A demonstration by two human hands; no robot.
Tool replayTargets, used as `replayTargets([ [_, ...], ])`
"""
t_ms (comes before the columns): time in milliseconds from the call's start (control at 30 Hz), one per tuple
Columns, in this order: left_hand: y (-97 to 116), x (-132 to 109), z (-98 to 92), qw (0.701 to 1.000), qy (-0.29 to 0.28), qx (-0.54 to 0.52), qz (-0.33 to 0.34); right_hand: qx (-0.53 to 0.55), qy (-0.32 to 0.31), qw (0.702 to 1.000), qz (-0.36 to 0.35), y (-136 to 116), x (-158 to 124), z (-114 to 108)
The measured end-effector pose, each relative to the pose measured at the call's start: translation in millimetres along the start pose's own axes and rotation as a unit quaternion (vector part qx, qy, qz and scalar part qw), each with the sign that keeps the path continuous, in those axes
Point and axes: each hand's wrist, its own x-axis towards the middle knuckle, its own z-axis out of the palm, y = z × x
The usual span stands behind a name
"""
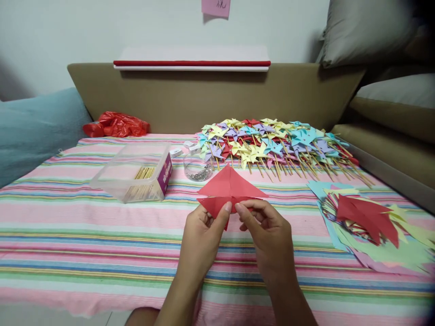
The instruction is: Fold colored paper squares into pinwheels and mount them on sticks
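Note:
A red paper square (228, 186), cut and partly folded into points, is held up over the striped cloth. My left hand (200, 237) pinches its lower left part with thumb and fingers. My right hand (268, 237) pinches the lower middle, thumb tip beside the left thumb. Both hands are closed on the paper. Behind it lies a big heap of finished paper pinwheels (272, 145) on wooden sticks, in yellow, blue, purple and red.
A clear plastic box (134, 174) with wooden sticks stands at the left, a small clear cup (198, 168) of silvery pins beside it. A pile of cut coloured paper (370, 222) lies at the right. A red plastic bag (117, 124) sits at the back left; cushions flank the striped table (84, 235).

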Motion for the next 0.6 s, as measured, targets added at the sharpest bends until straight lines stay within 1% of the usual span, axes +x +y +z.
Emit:
replayTargets([
  [167,0.5,-1.0,0.1,0.999,-0.025,0.034,0.035,0.005,0.020,1.000,0.009,3.1,-1.9,3.8],
  [367,1.0,-2.3,-1.1,0.994,-0.049,0.090,0.044,0.019,0.036,0.999,0.005,5.6,-1.5,4.4],
  [600,1.5,-1.7,-0.6,0.993,-0.062,0.089,0.052,0.032,0.028,0.999,-0.011,5.2,-1.5,5.4],
])
